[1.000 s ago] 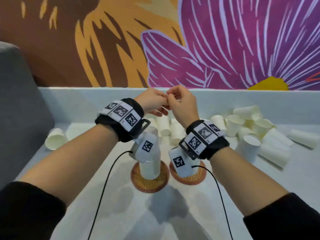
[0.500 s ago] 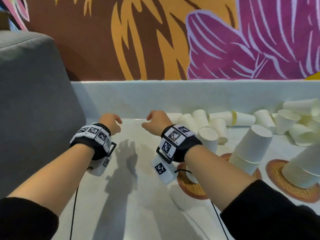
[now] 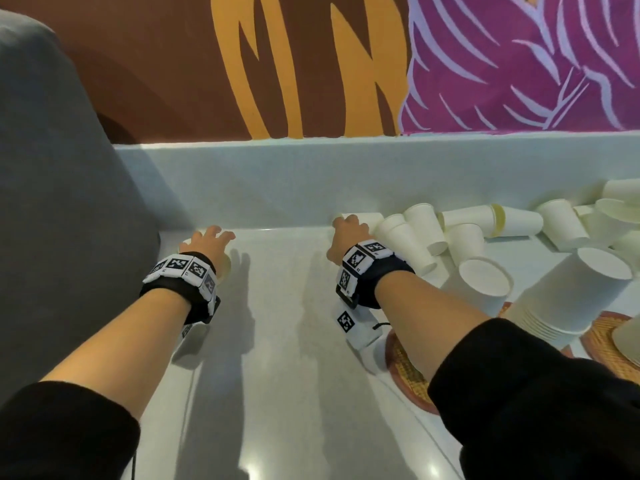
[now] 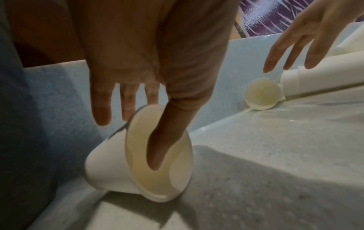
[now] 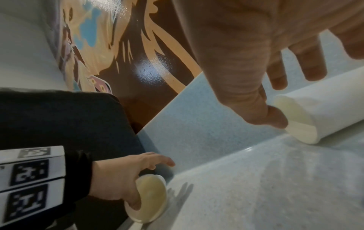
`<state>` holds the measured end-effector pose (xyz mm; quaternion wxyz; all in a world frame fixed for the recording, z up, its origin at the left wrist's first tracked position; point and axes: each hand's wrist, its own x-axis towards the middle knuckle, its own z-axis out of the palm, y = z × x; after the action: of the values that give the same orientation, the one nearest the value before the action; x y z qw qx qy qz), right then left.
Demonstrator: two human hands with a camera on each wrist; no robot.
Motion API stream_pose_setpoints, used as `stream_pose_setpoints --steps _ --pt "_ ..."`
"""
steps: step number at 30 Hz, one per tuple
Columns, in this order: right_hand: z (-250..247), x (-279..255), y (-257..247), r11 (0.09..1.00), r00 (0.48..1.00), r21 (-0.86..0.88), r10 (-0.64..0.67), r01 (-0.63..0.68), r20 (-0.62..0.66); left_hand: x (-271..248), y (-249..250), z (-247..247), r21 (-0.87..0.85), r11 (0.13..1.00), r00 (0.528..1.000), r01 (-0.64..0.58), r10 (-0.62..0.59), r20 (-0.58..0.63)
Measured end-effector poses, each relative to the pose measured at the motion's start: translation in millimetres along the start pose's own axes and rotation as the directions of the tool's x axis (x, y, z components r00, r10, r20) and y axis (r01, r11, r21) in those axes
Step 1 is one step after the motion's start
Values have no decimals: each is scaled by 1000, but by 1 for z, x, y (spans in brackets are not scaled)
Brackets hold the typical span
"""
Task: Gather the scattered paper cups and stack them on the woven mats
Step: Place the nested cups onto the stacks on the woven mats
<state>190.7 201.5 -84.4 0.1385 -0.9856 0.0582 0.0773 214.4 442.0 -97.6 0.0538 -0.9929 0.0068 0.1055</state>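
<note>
A white paper cup (image 4: 110,168) lies on its side at the table's far left, by the grey cushion. My left hand (image 3: 207,242) is over it: the thumb reaches into its mouth (image 5: 151,197) and the fingers stretch straight above its wall. My right hand (image 3: 349,226) hovers with straight fingers over another lying cup (image 5: 325,109) at the left end of the pile, its thumb tip at the rim. Woven mats (image 3: 405,372) lie under my right forearm, bearing upside-down cup stacks (image 3: 571,292).
Several loose cups (image 3: 485,223) lie heaped along the back ledge (image 3: 311,181) to the right. The grey cushion (image 3: 52,202) walls in the left side. Bare tabletop (image 3: 277,341) stretches between my two arms.
My hands, joined above the mats a second ago, have parted and swung left. The left has dropped onto the far-left cup; the right has reached the pile's left end.
</note>
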Motion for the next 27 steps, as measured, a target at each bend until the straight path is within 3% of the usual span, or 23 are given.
stream_pose_setpoints --steps 4,10,13,16,18,19,21,23,25,27 --pt "4 20 8 999 999 -47 6 -7 -34 11 7 7 124 992 998 -11 4 56" --pt "7 52 21 997 998 -45 -61 59 -25 18 11 4 125 992 998 19 -26 57" --pt "12 58 30 996 998 -74 -46 43 -34 19 12 -10 10 1000 999 4 -3 -41" --pt "18 59 33 985 995 -165 -57 42 -87 17 19 -23 -258 966 983 -12 -37 -182" --pt "20 57 28 992 988 -114 -60 43 -142 16 25 -30 -509 860 954 -39 -121 -276" --pt "19 55 25 997 984 -50 -59 51 -166 18 27 -32 -647 761 943 -54 -174 -283" --pt "18 52 15 993 977 72 -81 97 -196 22 31 -35 -869 492 948 -45 -252 -192" --pt "16 46 8 977 966 120 -146 174 -213 26 39 -36 -965 261 967 18 -249 -50" --pt "13 39 3 961 952 128 -214 246 -220 25 47 -36 -982 150 979 112 -187 83" --pt "13 33 0 934 932 150 -286 323 -222 19 55 -33 -967 168 979 192 -100 177"
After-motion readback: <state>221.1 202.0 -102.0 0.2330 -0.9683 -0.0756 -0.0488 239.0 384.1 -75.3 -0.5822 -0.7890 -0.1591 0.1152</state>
